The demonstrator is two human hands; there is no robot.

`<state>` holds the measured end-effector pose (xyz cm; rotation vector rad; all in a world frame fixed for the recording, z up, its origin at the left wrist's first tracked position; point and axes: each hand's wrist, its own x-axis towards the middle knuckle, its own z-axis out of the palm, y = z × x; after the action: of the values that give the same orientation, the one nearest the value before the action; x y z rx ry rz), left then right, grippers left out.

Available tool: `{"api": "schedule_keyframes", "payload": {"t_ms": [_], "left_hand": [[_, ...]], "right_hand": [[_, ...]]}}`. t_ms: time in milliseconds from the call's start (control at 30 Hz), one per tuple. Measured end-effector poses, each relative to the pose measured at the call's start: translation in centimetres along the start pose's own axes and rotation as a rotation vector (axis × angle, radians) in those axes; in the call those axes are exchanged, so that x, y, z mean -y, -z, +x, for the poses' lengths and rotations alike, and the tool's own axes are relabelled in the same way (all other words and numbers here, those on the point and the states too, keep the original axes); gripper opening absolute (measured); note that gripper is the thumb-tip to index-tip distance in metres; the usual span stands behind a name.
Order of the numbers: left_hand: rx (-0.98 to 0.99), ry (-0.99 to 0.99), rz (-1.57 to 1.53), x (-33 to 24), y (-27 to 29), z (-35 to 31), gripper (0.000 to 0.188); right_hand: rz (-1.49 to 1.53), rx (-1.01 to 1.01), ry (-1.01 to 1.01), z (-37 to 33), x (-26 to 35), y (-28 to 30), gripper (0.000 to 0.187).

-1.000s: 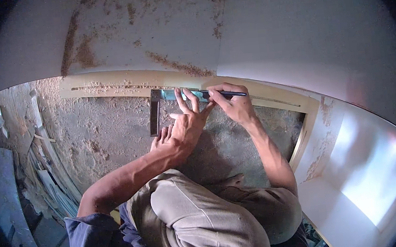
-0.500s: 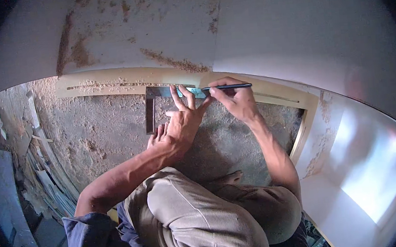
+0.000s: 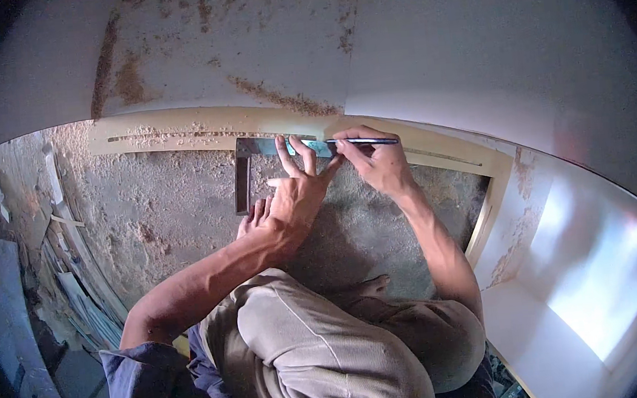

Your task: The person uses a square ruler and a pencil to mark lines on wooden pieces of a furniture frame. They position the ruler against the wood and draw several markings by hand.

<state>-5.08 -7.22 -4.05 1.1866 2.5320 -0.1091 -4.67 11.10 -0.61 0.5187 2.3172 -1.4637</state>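
My left hand (image 3: 299,197) has its fingers spread over a try square, and the fingertips press on the square's metal blade (image 3: 257,145). The square's dark stock (image 3: 242,184) hangs down past the edge of a pale wooden strip (image 3: 168,122). Pinched in my right hand (image 3: 385,164) is a slim dark pencil (image 3: 374,141), lying nearly flat. Its tip points left, at the blade's right end near my left fingers. A long narrow slot with wood shavings around it runs along the strip.
White panels (image 3: 471,41) rise beyond the strip, and another white panel (image 3: 565,329) stands at the right. Shavings cover the rough floor (image 3: 161,220). Loose strips and offcuts (image 3: 85,303) lie at the left. My bent legs (image 3: 323,335) and bare feet are close below my hands.
The pencil's rear end has swung slightly lower and left in my right hand. My left hand and the try square stay nearly in place.
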Motion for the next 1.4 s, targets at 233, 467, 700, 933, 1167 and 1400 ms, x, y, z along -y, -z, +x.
{"api": "schedule_keyframes", "payload": {"t_ms": [233,467,700,933,1167,1400], "left_hand": [[0.113,-0.014,-0.016,-0.1,1.5,0.3,0.089],[0.089,-0.011,0.009,0.1,1.1,0.2,0.086],[0.101,0.020,0.116,-0.4,0.9,0.5,0.071],[0.083,-0.006,0.042,0.0,0.8,-0.2,0.073],[0.078,0.007,0.009,-0.1,1.7,0.0,0.079],[0.066,0.017,0.023,-0.3,1.1,0.1,0.084]], "right_hand": [[-0.082,-0.106,0.064,-2.0,-3.7,3.5,0.018],[-0.551,-0.150,0.229,-1.7,-1.1,3.0,0.017],[-0.424,-0.093,0.481,1.3,1.1,-1.8,0.016],[-0.220,-0.007,0.220,0.6,-0.4,-0.3,0.017],[-0.185,-0.167,0.158,-2.8,-3.9,4.1,0.016],[-0.240,-0.209,0.180,-3.2,-3.9,4.7,0.013]]}}
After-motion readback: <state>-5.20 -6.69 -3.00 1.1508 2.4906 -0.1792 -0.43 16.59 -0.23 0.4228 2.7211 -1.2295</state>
